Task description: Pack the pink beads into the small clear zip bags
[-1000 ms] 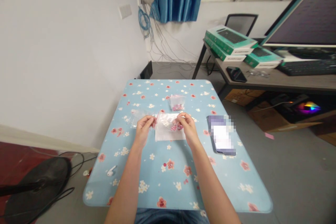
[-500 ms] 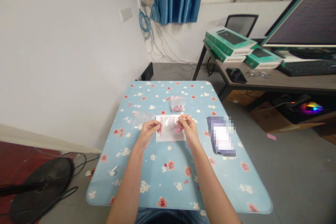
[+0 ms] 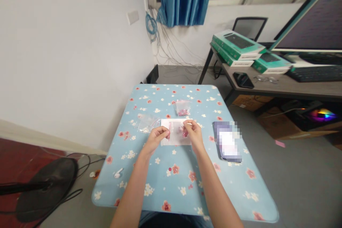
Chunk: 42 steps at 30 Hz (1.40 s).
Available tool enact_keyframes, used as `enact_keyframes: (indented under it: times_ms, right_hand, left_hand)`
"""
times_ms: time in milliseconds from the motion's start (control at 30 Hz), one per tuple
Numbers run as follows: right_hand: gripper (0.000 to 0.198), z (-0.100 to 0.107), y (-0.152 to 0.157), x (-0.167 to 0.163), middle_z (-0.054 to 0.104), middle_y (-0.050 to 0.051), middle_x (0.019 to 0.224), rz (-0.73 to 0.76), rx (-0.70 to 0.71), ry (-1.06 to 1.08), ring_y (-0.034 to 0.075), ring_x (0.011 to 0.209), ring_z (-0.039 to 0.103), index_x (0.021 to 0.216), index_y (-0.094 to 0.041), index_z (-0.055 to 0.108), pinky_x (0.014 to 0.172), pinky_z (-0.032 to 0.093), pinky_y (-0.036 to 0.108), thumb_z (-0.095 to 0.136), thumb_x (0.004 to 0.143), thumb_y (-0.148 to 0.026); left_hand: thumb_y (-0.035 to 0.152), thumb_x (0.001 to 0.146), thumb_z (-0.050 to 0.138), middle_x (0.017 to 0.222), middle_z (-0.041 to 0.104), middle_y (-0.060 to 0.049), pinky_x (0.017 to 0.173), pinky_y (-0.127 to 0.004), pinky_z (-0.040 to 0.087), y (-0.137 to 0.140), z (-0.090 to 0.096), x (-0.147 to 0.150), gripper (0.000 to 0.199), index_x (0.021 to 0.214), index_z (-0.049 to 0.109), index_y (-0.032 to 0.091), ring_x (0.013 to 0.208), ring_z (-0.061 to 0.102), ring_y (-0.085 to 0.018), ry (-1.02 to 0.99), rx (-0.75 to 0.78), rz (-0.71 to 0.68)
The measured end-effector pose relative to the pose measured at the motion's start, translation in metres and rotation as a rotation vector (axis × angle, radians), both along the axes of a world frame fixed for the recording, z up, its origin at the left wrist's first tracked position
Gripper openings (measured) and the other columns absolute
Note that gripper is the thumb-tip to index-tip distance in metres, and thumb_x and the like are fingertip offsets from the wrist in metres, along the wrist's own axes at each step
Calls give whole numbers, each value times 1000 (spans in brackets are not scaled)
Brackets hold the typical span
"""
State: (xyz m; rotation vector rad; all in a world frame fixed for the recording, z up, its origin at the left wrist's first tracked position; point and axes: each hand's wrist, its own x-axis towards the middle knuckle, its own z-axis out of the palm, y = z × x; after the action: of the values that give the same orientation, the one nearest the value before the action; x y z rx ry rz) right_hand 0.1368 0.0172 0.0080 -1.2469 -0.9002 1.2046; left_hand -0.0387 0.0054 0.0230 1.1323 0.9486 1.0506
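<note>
Between my hands is a clear zip bag (image 3: pixel 176 133) with a red seal strip and small pink-red pieces gathered at its right end. My left hand (image 3: pixel 158 138) pinches the bag at the strip end. On the other side, my right hand (image 3: pixel 194 134) pinches the end beside the pieces. Under the bag lies a white sheet (image 3: pixel 165 141). A second zip bag (image 3: pixel 183 108) holding pink-red pieces rests just beyond. Left of the sheet lies another clear plastic bag (image 3: pixel 146 124), crumpled.
The flowered table (image 3: pixel 157 192) also carries a blurred-out phone-like item (image 3: pixel 227 142) at right and a white earbud (image 3: pixel 118 173) at front left. A desk (image 3: pixel 299 87) with keyboard boxes (image 3: pixel 237 48) stands at right. A round black base (image 3: pixel 48 188) sits on the floor at left.
The view has shifted slightly, so everything appears a little lower and to the right. My left hand has drawn slightly nearer my right. Both hands keep their hold on the bag.
</note>
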Motion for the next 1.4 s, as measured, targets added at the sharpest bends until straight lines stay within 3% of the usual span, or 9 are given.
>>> enact_keyframes:
  times_ms: [200, 333, 633, 800, 933, 1100, 1200, 1300, 1400]
  right_hand:
    - [18, 19, -20, -12, 56, -1, 72, -52, 257, -396, 14, 67, 52, 74, -21, 51, 66, 41, 27, 60, 77, -36]
    - [27, 41, -43, -26, 51, -2, 63, 414, 296, -444, 13, 61, 47, 68, -20, 49, 60, 37, 25, 51, 87, -39]
    - [36, 51, -57, -18, 54, -2, 63, 548, 259, -531, 13, 60, 50, 69, -20, 51, 60, 35, 24, 34, 96, -38]
    - [33, 55, -61, -16, 54, -2, 63, 542, 274, -546, 13, 60, 51, 68, -20, 53, 61, 35, 23, 36, 95, -31]
    - [31, 52, -62, -18, 53, -1, 61, 501, 301, -609, 13, 58, 49, 64, -20, 49, 60, 34, 24, 37, 92, -27]
    - [27, 45, -60, -20, 51, -1, 54, 307, 365, -950, 15, 55, 46, 59, -21, 44, 63, 31, 27, 41, 86, -21]
    - [27, 45, -60, -15, 49, -1, 52, 183, 352, -1030, 15, 54, 45, 58, -22, 43, 63, 31, 27, 41, 84, -20]
    - [28, 47, -60, -9, 46, -2, 51, 147, 360, -1018, 14, 53, 43, 56, -21, 41, 63, 31, 26, 41, 84, -20]
    - [28, 53, -59, -4, 43, -4, 50, 236, 393, -969, 12, 52, 40, 56, -20, 40, 66, 32, 26, 41, 84, -20]
  left_hand:
    - [42, 74, 66, 60, 54, 1, 62, -23, 39, -14, 14, -5, 29, 64, 59, 16, 59, 48, -11, 15, 20, 91]
    - [43, 70, 69, 60, 54, 1, 61, -24, 39, -23, 28, -4, 29, 65, 59, 16, 59, 48, -12, 89, 24, 31]
    - [41, 79, 60, 59, 53, 1, 62, -25, 39, -30, 38, 0, 29, 64, 54, 17, 58, 50, -13, 145, 72, -121]
    - [36, 85, 50, 61, 51, 1, 65, -25, 40, -36, 39, 4, 27, 64, 50, 18, 61, 50, -13, 106, 58, -156]
    - [34, 87, 45, 61, 48, 2, 61, -24, 37, -41, 36, 9, 27, 64, 47, 19, 60, 46, -13, 228, 117, -134]
    - [24, 81, 46, 57, 44, 4, 57, -24, 29, -43, 35, 15, 19, 63, 44, 19, 56, 42, -12, 599, 285, 71]
    - [22, 79, 46, 56, 45, 5, 57, -24, 28, -43, 40, 13, 18, 62, 44, 20, 55, 43, -12, 720, 300, 172]
    - [21, 82, 44, 59, 48, 4, 59, -24, 32, -42, 45, 8, 18, 64, 46, 19, 58, 46, -12, 783, 319, 103]
    - [24, 88, 41, 67, 53, 3, 67, -26, 38, -43, 47, 5, 20, 71, 50, 19, 66, 51, -14, 798, 408, -11]
